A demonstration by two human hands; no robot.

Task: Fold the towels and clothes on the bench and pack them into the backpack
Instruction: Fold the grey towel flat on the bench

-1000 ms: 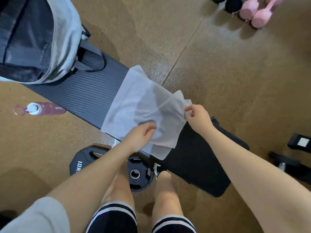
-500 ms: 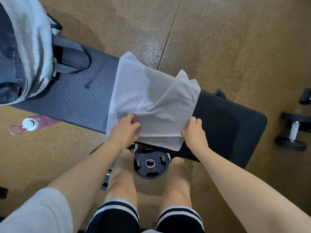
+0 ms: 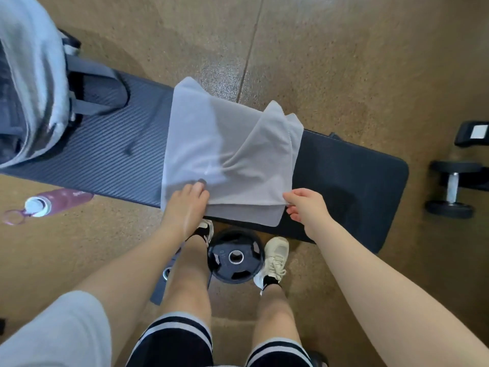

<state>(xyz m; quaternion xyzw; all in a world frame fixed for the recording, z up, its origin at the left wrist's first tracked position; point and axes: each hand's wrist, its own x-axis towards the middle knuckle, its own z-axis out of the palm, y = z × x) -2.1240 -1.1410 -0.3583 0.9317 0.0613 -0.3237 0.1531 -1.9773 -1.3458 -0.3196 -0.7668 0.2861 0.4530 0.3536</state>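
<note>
My left hand (image 3: 186,205) lies near mid-frame on the thin pale-grey towel (image 3: 219,149), fingers curled over its near edge; the fingertips are partly hidden in cloth. My right hand (image 3: 307,207) pinches the towel's lower-right corner. The towel drapes across the black padded bench (image 3: 352,176). The grey fabric backpack (image 3: 31,83) is cut off at upper left.
</note>
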